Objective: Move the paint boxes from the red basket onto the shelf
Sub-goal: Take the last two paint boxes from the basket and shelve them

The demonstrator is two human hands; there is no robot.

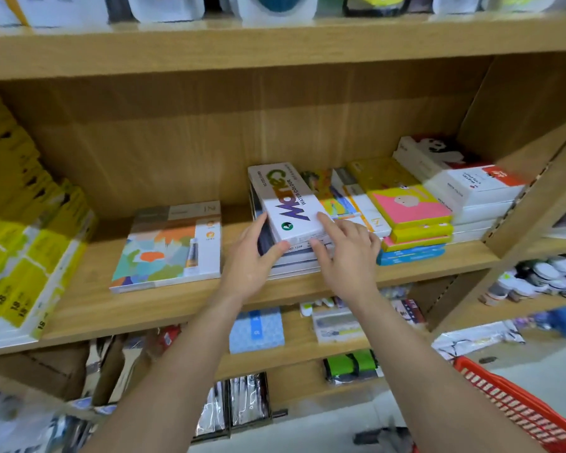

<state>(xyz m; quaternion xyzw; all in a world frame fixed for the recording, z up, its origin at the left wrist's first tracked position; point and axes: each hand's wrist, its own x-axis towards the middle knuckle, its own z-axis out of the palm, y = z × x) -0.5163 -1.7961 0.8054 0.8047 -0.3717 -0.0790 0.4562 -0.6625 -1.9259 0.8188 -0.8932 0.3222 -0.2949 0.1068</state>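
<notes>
Lying skewed atop a stack (291, 266) on the shelf (177, 305), the box (288, 201) is gripped at its left corner by the left hand (252, 259), the right hand (347, 253) pressing its front with straight fingers, so an uneven shove could slide it off.

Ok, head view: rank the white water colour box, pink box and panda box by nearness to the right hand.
1. The water colour box, touched by the right hand.
2. The pink box, just right of it.
3. The panda box, far right, further back.
</notes>
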